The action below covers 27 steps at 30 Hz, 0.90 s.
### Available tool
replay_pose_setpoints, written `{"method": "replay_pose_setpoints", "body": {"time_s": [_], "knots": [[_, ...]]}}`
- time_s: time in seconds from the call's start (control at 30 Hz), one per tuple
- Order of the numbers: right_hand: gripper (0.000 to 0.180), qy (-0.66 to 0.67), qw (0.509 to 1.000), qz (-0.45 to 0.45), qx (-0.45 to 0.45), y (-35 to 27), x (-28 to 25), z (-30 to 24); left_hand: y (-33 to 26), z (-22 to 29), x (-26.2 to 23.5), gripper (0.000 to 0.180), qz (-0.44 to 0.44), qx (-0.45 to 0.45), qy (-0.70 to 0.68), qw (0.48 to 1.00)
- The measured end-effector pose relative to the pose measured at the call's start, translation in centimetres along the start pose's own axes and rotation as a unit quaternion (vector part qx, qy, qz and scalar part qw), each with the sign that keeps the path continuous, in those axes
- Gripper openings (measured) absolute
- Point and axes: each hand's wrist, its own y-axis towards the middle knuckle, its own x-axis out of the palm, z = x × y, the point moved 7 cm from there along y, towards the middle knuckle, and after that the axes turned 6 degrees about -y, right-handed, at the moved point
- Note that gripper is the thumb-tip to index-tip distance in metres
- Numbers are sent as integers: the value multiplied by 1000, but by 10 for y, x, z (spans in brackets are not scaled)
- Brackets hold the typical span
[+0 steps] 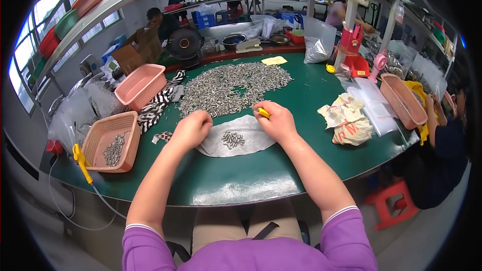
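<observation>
A grey cloth (246, 149) lies on the green tabletop in front of me, bearing a small heap of short silvery metal pins (233, 140). My left hand (194, 129) is closed at the cloth's left edge, and its fingertips point down, so what they pinch, if anything, is hidden. At the cloth's right edge my right hand (277, 123) is closed around a small yellow tool (263, 113), only part of which shows. Just beyond both hands spreads a large pile of the same metal pins (226, 86).
On the left stand a pink basket holding pins (131, 151), another pink basket (142, 86) and a yellow air gun (81, 158). A black fan (186, 45) is at the back. A crumpled cream cloth bag (346, 119) and plastic bags (374, 108) lie right. A co-worker (444, 155) sits at far right.
</observation>
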Motion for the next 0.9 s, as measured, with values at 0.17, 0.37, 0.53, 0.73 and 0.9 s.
{"method": "replay_pose_setpoints", "body": {"time_s": [0.17,0.37,0.53,0.73,0.9], "knots": [[25,28,1000,1,10,-6,-2,-20,-1,-4,-15,6,52,-47,-477,876],[32,77,994,-75,-21,-11,9,-44,-17,2,24,16,20,-55,-673,737],[25,139,984,-110,-26,-13,11,-59,-27,-9,36,11,-11,-71,-685,725],[22,122,977,-106,-138,-19,14,-74,-30,-3,41,11,-32,-51,-645,762],[21,105,976,-103,-160,-19,14,-78,-32,-1,42,11,-26,-44,-642,765]]}}
